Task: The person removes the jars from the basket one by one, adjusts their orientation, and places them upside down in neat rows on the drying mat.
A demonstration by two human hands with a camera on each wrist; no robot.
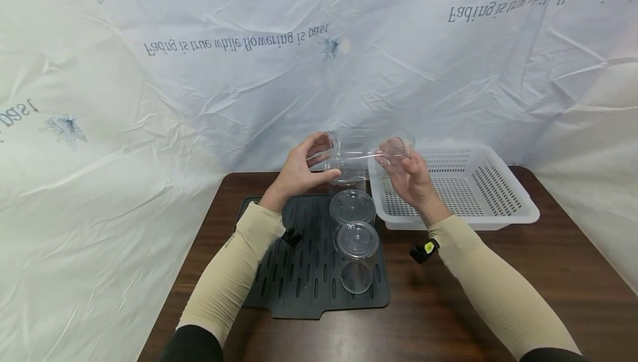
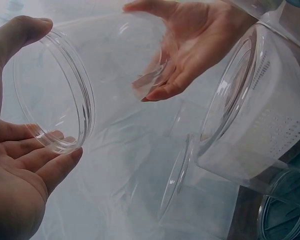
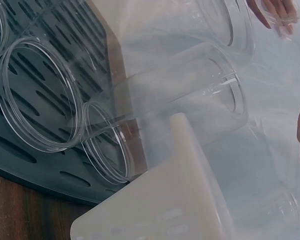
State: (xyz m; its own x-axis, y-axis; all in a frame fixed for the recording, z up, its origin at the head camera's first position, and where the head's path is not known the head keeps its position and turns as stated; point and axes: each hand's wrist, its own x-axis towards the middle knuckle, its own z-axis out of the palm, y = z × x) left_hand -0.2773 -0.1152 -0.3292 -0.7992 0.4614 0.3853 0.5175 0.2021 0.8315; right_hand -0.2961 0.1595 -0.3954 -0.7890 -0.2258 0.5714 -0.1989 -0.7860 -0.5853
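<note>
A large clear plastic jar point(image 1: 356, 154) lies sideways in the air between both hands. My left hand point(image 1: 309, 163) grips its threaded rim point(image 2: 80, 95), thumb on one side and fingers on the other. At the jar's base is my right hand point(image 1: 406, 176), its thumb and fingers spread around that end. Below, several clear jars point(image 1: 357, 240) stand upside down on a dark drying mat point(image 1: 309, 262). Their rims point(image 3: 40, 95) face the mat. In the right wrist view only a bit of the right hand shows at the right edge.
A white perforated plastic basket point(image 1: 523, 210) stands on the brown wooden table point(image 1: 448, 306), right of the mat and close to the jars. Behind the table hangs a pale printed sheet point(image 1: 249, 91).
</note>
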